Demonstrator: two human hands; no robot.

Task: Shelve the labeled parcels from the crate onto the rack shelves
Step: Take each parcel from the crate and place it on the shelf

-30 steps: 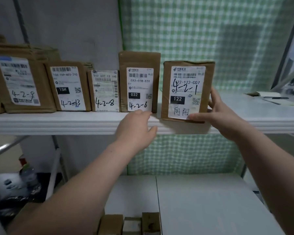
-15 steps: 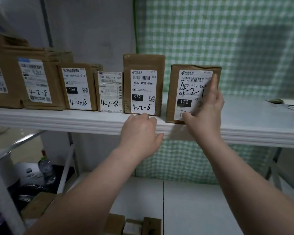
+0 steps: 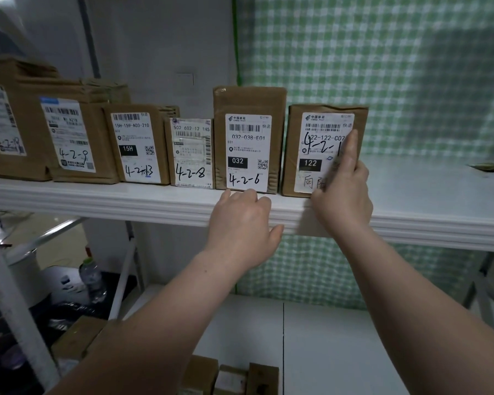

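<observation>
At 6 o'clock in the view, nearest of all, a few small brown boxes (image 3: pixel 231 376) sit low beside the lower shelf (image 3: pixel 340 346); whether they lie in the crate cannot be told.

Above them the left hand (image 3: pixel 240 226) rests on the front lip of the upper shelf (image 3: pixel 111 199). Its fingers are loosely bent and it holds nothing, and its fingertips are just short of parcel 4-2-6 (image 3: pixel 248 104). A careless lift of that hand could catch the foot of this tall, thin parcel and rock it.

At its 3 o'clock the right hand (image 3: pixel 343 195) lies flat against the face of parcel 4-2-1 (image 3: pixel 295 143). The fingers (image 3: pixel 350 149) are straight and point to 12 o'clock over the label, pressing rather than gripping.

This parcel is the task's thing. It stands upright on the upper shelf, its front foot close to the lip, with a narrow gap to parcel 4-2-6 at its 9 o'clock and bare shelf at its 3 o'clock.

The main risks, as I judge them:
- **Tipping back:** the fingertips press high on the face, so a firm push could tip the parcel backward instead of sliding it.
- **Falling sideways:** nothing props the parcel at 3 o'clock, so a skewed push could drop it that way.
- **Dragging forward:** if the palm drags on the label as it comes away, the parcel could come over the lip and fall to the lower shelf.

Farther back, the green checked cloth (image 3: pixel 397 81) looks soft and would give little support.
</observation>
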